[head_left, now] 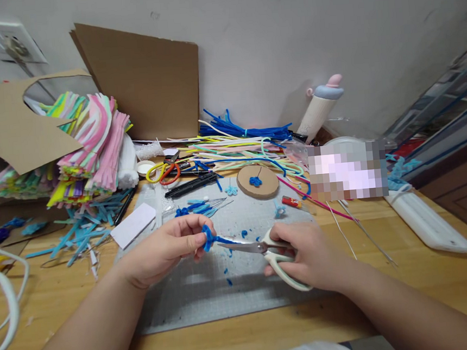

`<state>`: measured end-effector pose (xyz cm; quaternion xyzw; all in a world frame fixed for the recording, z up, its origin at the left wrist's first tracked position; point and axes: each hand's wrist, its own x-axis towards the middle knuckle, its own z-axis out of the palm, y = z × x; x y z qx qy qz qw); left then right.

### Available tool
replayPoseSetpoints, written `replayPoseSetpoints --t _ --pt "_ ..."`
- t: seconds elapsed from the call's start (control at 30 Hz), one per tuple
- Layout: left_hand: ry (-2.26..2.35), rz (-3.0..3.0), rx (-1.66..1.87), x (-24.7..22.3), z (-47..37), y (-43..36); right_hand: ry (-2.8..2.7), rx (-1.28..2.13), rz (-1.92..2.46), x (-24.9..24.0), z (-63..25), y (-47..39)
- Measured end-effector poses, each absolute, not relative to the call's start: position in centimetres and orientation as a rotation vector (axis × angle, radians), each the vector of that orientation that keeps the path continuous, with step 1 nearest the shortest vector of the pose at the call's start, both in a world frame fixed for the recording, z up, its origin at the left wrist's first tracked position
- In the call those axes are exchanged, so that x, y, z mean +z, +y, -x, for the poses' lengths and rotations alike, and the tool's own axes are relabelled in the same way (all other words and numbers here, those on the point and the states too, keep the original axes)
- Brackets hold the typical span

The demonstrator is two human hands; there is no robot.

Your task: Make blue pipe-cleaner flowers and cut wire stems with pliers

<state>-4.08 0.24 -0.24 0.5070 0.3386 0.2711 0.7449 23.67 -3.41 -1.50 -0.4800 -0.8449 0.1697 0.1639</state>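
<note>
My left hand (178, 242) pinches a small blue pipe-cleaner flower (208, 237) between thumb and fingers. A blue stem runs from it to the right. My right hand (301, 251) is closed round the white handles of a pair of scissors (248, 246). Their metal blades lie along the blue stem and point at the flower; whether they cut into it I cannot tell. Beneath both hands is a grey cutting mat (175, 305) with small blue scraps (228, 281) on it.
Behind the hands lie a round cardboard disc (267, 188) bearing a blue flower, a black pen (191, 184), orange-and-yellow scissors (163, 173) and a red lighter (291, 202). Pipe-cleaner bundles (246, 127) line the wall. A white glue gun (429, 220) lies at right.
</note>
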Motion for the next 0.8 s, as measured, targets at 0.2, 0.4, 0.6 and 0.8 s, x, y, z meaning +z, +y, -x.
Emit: replayPoseSetpoints --t 0.2,0.4,0.6,0.8 --pt "0.729 -1.089 0.598 -0.29 4.11 0.24 -2.382 0.527 1.376 -1.46 -23.76 -3.5" --pt "0.705 -1.034 0.643 -0.31 4.03 0.22 -2.346 0.58 1.394 -1.42 -23.81 -3.54" --pt "0.683 -0.993 0.667 -0.34 4.13 0.3 -2.228 0.547 1.483 -1.74 -24.2 -3.29" --pt "0.711 -0.968 0.677 -0.26 3.91 0.32 -2.311 0.403 1.473 -1.18 -24.14 -3.07"
